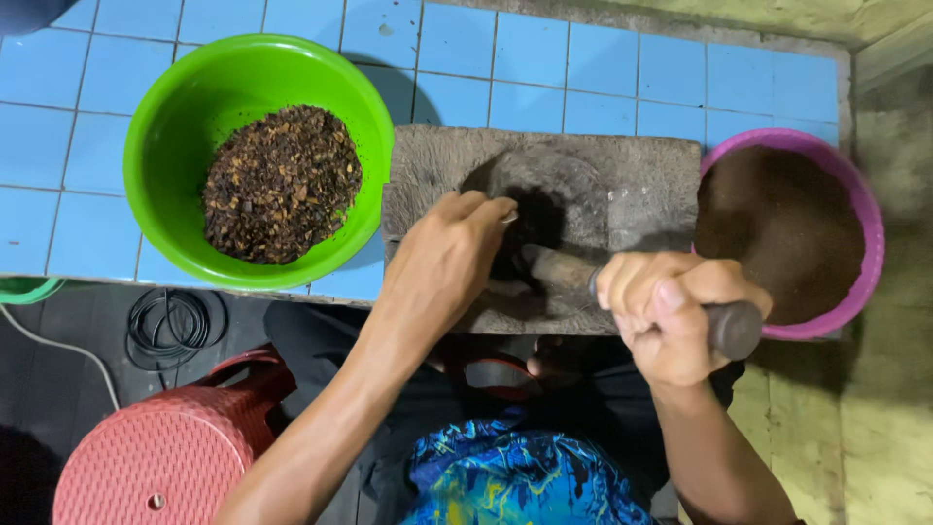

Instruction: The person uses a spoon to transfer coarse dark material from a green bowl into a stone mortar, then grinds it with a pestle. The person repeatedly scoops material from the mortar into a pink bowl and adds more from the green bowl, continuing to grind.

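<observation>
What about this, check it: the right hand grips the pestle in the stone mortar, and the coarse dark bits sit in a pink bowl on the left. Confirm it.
One detail is wrong. The head view shows the coarse dark bits in a green bowl, not a pink one. The rest stands: the right hand grips the pestle in the stone mortar.

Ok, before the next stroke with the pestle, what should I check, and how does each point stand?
1. Right hand grip on the pestle: closed around the handle, ok.
2. Pestle head in the stone mortar hollow: ok.
3. Left hand clear of the pestle head: fingers sit at the hollow beside it, not ok.
4. Mortar seated flat on the blue tiled counter: front edge sits at the counter lip, cannot tell.
5. Green bowl of coarse pieces upright: ok.
6. Pink bowl of dark powder near the right hand: upright, ok.
</observation>
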